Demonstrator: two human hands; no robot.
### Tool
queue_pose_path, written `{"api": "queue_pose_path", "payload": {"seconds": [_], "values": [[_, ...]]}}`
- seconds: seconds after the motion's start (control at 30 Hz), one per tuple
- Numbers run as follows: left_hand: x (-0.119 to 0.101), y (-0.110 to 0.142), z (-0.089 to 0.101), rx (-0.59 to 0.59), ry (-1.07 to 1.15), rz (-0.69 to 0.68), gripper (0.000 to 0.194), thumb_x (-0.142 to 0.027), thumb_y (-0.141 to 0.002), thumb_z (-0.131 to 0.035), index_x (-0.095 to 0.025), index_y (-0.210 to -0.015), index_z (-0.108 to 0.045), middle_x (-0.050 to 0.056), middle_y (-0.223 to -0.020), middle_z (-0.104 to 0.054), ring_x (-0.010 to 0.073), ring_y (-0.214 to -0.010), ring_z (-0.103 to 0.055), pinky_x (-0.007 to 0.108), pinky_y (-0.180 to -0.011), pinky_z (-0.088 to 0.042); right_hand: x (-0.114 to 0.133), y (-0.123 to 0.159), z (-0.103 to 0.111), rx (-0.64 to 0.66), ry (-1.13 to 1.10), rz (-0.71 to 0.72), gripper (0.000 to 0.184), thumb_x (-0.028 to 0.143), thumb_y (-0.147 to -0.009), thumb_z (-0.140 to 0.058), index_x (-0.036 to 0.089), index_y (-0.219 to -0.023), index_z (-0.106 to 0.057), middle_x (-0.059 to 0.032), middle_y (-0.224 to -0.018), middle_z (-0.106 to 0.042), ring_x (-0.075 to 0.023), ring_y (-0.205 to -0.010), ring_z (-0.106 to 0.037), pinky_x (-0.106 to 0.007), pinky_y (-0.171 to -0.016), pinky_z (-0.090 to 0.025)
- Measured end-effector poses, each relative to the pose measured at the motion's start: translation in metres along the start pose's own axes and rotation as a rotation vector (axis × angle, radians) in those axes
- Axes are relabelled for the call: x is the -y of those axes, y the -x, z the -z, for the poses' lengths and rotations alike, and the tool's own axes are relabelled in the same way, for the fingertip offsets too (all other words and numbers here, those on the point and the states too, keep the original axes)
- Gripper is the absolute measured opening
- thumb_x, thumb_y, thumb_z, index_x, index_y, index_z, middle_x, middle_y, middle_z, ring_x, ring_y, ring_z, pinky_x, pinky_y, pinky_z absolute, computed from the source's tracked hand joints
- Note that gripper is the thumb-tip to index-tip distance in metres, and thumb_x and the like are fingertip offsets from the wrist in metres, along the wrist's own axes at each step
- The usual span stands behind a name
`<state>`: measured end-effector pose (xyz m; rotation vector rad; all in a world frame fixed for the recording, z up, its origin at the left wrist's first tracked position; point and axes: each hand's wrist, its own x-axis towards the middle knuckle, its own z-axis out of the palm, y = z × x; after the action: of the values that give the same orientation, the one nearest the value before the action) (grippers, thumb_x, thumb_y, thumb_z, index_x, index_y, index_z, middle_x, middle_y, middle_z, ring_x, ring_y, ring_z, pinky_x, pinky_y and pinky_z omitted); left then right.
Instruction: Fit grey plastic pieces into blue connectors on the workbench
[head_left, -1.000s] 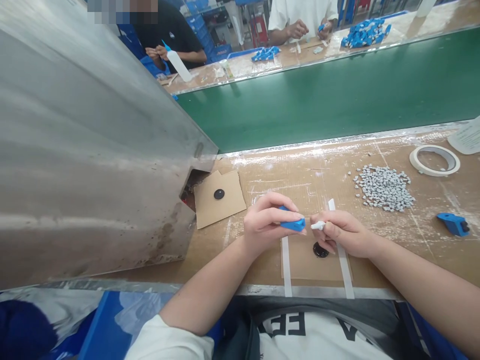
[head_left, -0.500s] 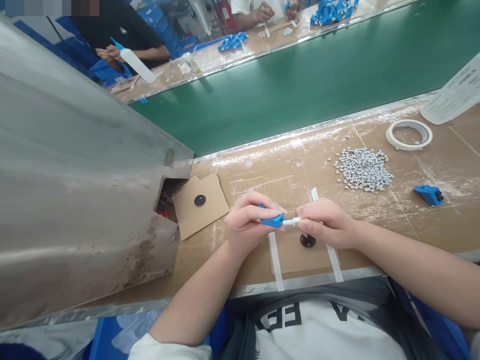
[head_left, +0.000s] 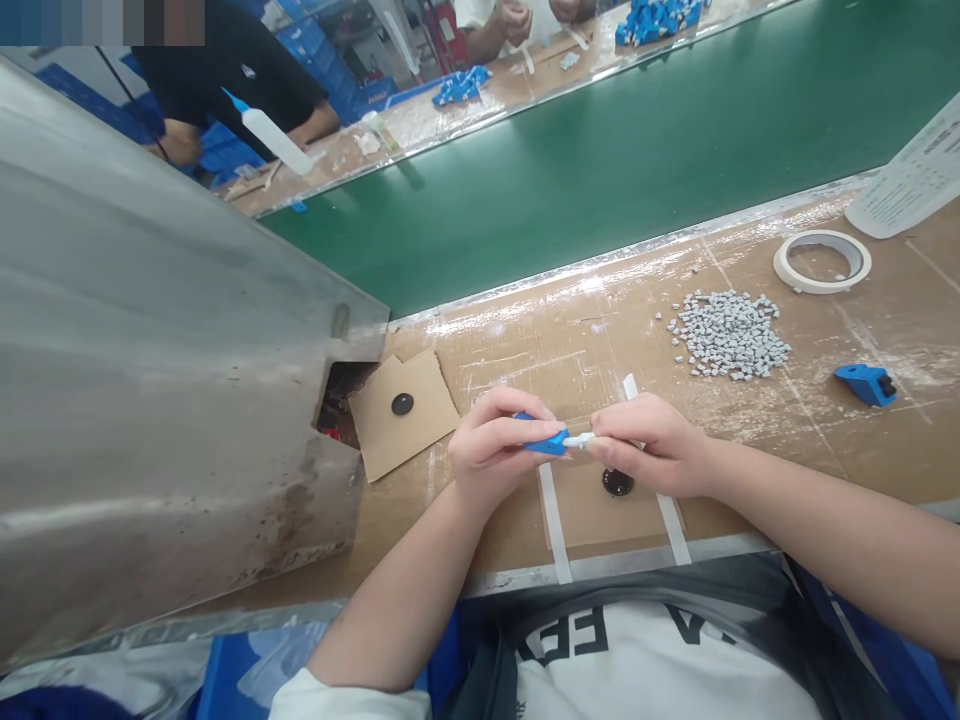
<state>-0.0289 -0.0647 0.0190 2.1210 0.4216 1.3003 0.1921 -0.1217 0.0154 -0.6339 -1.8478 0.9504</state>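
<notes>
My left hand pinches a small blue plastic part between thumb and fingers. My right hand grips a thin white stick, whose tip touches the right end of the blue part. Below the right hand, a round blob of glossy black liquid lies on a cardboard piece that is held by white tape strips. Much of the stick is hidden by the right fingers.
Small grey pieces form a pile at right, near a tape roll, a bottle and another blue part. A metal panel stands left, by cardboard with a black disc. A green conveyor belt runs behind; co-workers sit beyond.
The stick's tip has come closer against the blue part, with my right hand shifted slightly left. Across the belt, a co-worker in black has lowered their hands.
</notes>
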Motion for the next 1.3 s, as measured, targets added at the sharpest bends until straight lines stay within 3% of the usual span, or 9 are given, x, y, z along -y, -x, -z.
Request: {"api": "queue_pose_path", "payload": {"seconds": [0.2, 0.4, 0.5, 0.6, 0.67, 0.73, 1.0, 1.17, 1.3], "values": [[-0.005, -0.006, 0.003, 0.073, -0.169, -0.104, 0.026, -0.022, -0.083, -0.083, -0.026, -0.108, -0.077, 0.002, -0.097, -0.072, 0.0123, -0.076, -0.071, 0.024, -0.065, -0.061, 0.000, 0.001, 0.000, 0.023, 0.098, -0.055, 0.041, 0.031, -0.110, -0.044, 0.021, -0.070, -0.038, 0.0039, -0.060, -0.041, -0.0109, -0.052, -0.036, -0.028, -0.054, -0.024], [-0.003, -0.003, -0.003, 0.065, -0.287, -0.071, 0.020, -0.026, -0.086, -0.081, -0.025, -0.105, -0.075, 0.002, -0.096, -0.072, 0.0131, -0.078, -0.071, 0.024, -0.065, -0.059, -0.010, 0.001, 0.000, 0.047, 0.077, -0.214, 0.040, 0.036, -0.111, -0.041, 0.020, -0.074, -0.042, 0.0040, -0.065, -0.044, -0.0112, -0.058, -0.041, -0.026, -0.057, -0.028], [0.003, -0.001, -0.007, 0.101, -0.256, 0.046, 0.027, -0.041, -0.087, -0.079, -0.023, -0.106, -0.072, 0.004, -0.097, -0.072, 0.0153, -0.081, -0.069, 0.028, -0.069, -0.058, -0.015, -0.002, 0.002, 0.058, 0.041, -0.283, 0.040, 0.041, -0.111, -0.041, 0.020, -0.076, -0.044, 0.0043, -0.067, -0.045, -0.0115, -0.060, -0.043, -0.025, -0.059, -0.031], [0.007, 0.002, -0.009, 0.150, -0.129, 0.326, 0.051, -0.065, -0.093, -0.061, -0.020, -0.117, -0.062, 0.007, -0.100, -0.070, 0.0155, -0.076, -0.065, 0.029, -0.067, -0.053, -0.020, -0.003, 0.003, 0.042, 0.059, -0.296, 0.044, 0.044, -0.111, -0.040, 0.020, -0.074, -0.043, 0.0047, -0.066, -0.044, -0.0117, -0.060, -0.042, -0.025, -0.060, -0.030], [0.006, 0.004, -0.009, 0.182, -0.067, 0.516, 0.050, -0.064, -0.103, -0.039, -0.020, -0.117, -0.057, 0.004, -0.091, -0.067, 0.0144, -0.071, -0.062, 0.028, -0.064, -0.049, -0.023, -0.004, 0.002, 0.025, 0.099, -0.312, 0.046, 0.046, -0.111, -0.040, 0.020, -0.073, -0.043, 0.0047, -0.065, -0.043, -0.0117, -0.059, -0.041, -0.025, -0.060, -0.029], [0.004, 0.004, -0.010, 0.214, -0.097, 0.633, 0.044, -0.055, -0.108, -0.030, -0.020, -0.108, -0.057, -0.001, -0.078, -0.061, 0.0137, -0.067, -0.058, 0.028, -0.065, -0.045, -0.025, -0.004, 0.002, 0.011, 0.133, -0.332, 0.047, 0.048, -0.110, -0.040, 0.020, -0.072, -0.042, 0.0046, -0.065, -0.043, -0.0117, -0.059, -0.040, -0.026, -0.060, -0.028], [-0.005, 0.002, -0.023, 0.231, -0.376, 0.659, 0.034, -0.049, -0.107, -0.035, -0.022, -0.093, -0.049, -0.003, -0.074, -0.057, 0.0151, -0.065, -0.054, 0.029, -0.064, -0.038, -0.031, 0.000, 0.000, 0.049, 0.130, -0.474, 0.053, 0.061, -0.109, -0.032, 0.021, -0.074, -0.039, 0.0031, -0.068, -0.046, -0.0137, -0.062, -0.042, -0.027, -0.062, -0.033], [-0.003, 0.004, -0.029, 0.220, -0.381, 0.689, 0.033, -0.049, -0.107, -0.035, -0.022, -0.093, -0.048, -0.002, -0.077, -0.060, 0.0161, -0.068, -0.058, 0.029, -0.066, -0.040, -0.033, -0.001, -0.002, 0.066, 0.133, -0.518, 0.054, 0.064, -0.107, -0.030, 0.022, -0.075, -0.039, 0.0022, -0.069, -0.046, -0.0152, -0.064, -0.044, -0.028, -0.063, -0.034], [0.003, -0.001, -0.026, 0.194, -0.283, 0.672, 0.034, -0.050, -0.107, -0.034, -0.022, -0.101, -0.052, 0.001, -0.086, -0.065, 0.0168, -0.076, -0.061, 0.030, -0.072, -0.044, -0.033, -0.004, 0.002, 0.008, 0.119, -0.469, 0.054, 0.064, -0.107, -0.031, 0.022, -0.073, -0.036, 0.0028, -0.068, -0.042, -0.0151, -0.065, -0.044, -0.028, -0.064, -0.035]]}}
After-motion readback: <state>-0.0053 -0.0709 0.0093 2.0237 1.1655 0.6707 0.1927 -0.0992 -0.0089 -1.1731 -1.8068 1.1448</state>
